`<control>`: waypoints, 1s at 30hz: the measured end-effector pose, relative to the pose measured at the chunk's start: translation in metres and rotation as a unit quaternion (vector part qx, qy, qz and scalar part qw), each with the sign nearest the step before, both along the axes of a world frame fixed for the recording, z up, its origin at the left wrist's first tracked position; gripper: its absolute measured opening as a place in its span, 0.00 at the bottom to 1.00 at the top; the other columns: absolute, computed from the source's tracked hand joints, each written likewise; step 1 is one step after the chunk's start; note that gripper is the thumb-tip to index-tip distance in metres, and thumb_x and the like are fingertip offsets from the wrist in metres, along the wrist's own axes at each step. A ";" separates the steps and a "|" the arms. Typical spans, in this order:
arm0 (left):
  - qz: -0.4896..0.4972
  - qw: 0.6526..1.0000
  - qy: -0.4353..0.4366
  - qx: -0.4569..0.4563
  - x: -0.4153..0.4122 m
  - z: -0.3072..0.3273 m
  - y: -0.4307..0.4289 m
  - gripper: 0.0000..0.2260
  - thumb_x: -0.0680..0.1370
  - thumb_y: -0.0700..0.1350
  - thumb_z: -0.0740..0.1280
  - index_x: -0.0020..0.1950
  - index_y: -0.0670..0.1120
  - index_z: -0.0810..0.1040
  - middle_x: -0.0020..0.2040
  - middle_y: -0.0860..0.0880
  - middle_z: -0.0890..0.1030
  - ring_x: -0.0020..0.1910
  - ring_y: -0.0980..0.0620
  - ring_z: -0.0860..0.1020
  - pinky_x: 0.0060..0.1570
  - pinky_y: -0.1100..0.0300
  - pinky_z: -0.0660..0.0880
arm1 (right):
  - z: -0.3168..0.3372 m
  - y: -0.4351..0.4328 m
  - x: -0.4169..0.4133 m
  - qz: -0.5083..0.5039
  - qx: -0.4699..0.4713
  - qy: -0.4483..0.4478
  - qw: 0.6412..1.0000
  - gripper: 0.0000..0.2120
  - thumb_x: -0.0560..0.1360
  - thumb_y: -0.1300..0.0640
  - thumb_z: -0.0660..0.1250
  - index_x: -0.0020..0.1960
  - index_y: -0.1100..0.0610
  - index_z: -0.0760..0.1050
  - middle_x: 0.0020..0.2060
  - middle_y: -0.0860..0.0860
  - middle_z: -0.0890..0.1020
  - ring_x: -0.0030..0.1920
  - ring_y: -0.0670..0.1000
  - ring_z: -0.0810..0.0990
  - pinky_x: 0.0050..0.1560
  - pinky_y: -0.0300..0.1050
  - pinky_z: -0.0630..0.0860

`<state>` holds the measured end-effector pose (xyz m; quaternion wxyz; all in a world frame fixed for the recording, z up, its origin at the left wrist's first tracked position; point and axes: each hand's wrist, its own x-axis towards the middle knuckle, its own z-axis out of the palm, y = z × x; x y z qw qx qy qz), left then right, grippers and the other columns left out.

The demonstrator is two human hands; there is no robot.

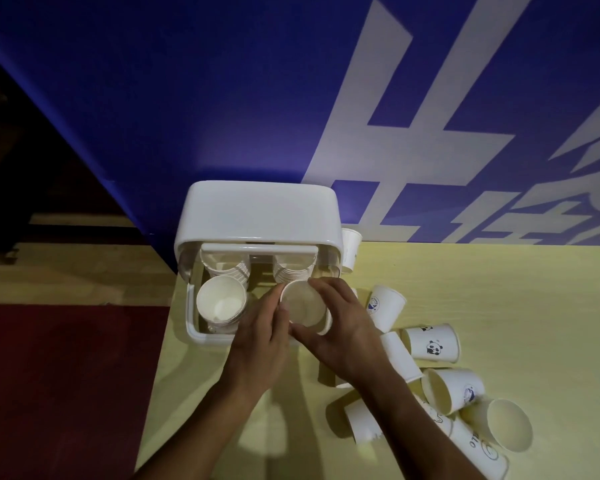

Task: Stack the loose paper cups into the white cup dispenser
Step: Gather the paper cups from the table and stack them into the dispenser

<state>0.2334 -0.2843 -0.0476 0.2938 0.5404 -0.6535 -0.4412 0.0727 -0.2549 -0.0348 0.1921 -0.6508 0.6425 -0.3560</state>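
Both hands grip one paper cup between them: the left hand (260, 341) curls its fingers round the cup's left side, and the right hand (342, 327) wraps the right side with its thumb across the near wall; the two-handed hold seems meant to steady and centre a light, easily crushed thing while it is seated. Nearest on the right, the loose cups (454, 389) lie toppled on the yellow table (516, 289), mouths pointing different ways, some overlapping; they are within easy reach of the right hand, which is probably why the pile is on that side. The held cup (303, 306) is over the right-hand bay of the white cup dispenser (193, 323), mouth up toward the camera, base downward, its long axis close to upright; that is how it must point to nest into a stack; whether it touches the cups below I cannot tell, since the hands hide that. Just beside it, in the left bay, the left stack (221, 303) shows the same open mouth facing up; behind both, ribbed rows of rims (293, 271) run back under the raised lid (257, 213); one more cup (351, 249) stands just beside the dispenser's right side; beyond is the blue wall (187, 116) with white lettering.
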 end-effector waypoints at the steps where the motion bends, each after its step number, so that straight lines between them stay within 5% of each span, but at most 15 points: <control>1: -0.004 1.000 -0.013 0.003 0.000 -0.005 -0.001 0.19 0.84 0.51 0.56 0.74 0.53 0.72 0.66 0.55 0.78 0.65 0.58 0.75 0.62 0.65 0.72 | -0.004 0.000 0.000 -0.001 0.004 0.009 1.000 0.31 0.70 0.42 0.78 0.68 0.54 0.75 0.62 0.45 0.77 0.59 0.44 0.78 0.56 0.34 0.74; 6: -0.011 0.997 -0.074 0.005 0.001 -0.025 -0.006 0.17 0.84 0.51 0.55 0.72 0.53 0.72 0.61 0.52 0.80 0.60 0.52 0.78 0.59 0.50 0.76 | -0.028 -0.004 0.002 -0.017 0.020 0.036 0.999 0.33 0.68 0.40 0.77 0.67 0.56 0.77 0.62 0.47 0.79 0.60 0.46 0.79 0.58 0.34 0.74; 14: -0.023 0.993 -0.118 -0.011 0.003 -0.034 -0.012 0.14 0.84 0.45 0.59 0.70 0.51 0.74 0.58 0.52 0.81 0.56 0.53 0.79 0.56 0.54 0.77 | -0.050 -0.010 0.007 -0.027 0.040 0.039 0.998 0.37 0.66 0.35 0.74 0.68 0.56 0.78 0.63 0.47 0.80 0.62 0.48 0.80 0.60 0.42 0.78; 18: -0.020 0.993 -0.113 -0.003 0.004 -0.028 -0.012 0.18 0.84 0.47 0.61 0.74 0.52 0.70 0.63 0.52 0.80 0.62 0.51 0.78 0.60 0.51 0.76 | -0.045 -0.006 0.007 -0.035 0.037 0.034 0.998 0.38 0.67 0.32 0.72 0.68 0.55 0.78 0.64 0.46 0.80 0.63 0.45 0.78 0.62 0.32 0.72; 24: -0.061 0.984 -0.139 -0.089 0.001 0.017 0.023 0.20 0.83 0.53 0.60 0.75 0.52 0.69 0.72 0.53 0.75 0.68 0.53 0.75 0.60 0.60 0.75 | -0.023 0.032 -0.025 -0.082 0.024 0.026 0.996 0.19 0.76 0.50 0.74 0.64 0.53 0.79 0.59 0.45 0.81 0.57 0.47 0.81 0.54 0.42 0.80; 30: -0.178 0.961 -0.157 -0.144 -0.085 0.043 0.014 0.21 0.82 0.56 0.61 0.74 0.53 0.67 0.71 0.56 0.74 0.65 0.55 0.76 0.57 0.62 0.74 | -0.014 0.093 -0.112 -0.203 0.038 0.041 0.978 0.17 0.73 0.62 0.77 0.60 0.54 0.81 0.54 0.45 0.83 0.51 0.48 0.82 0.48 0.41 0.78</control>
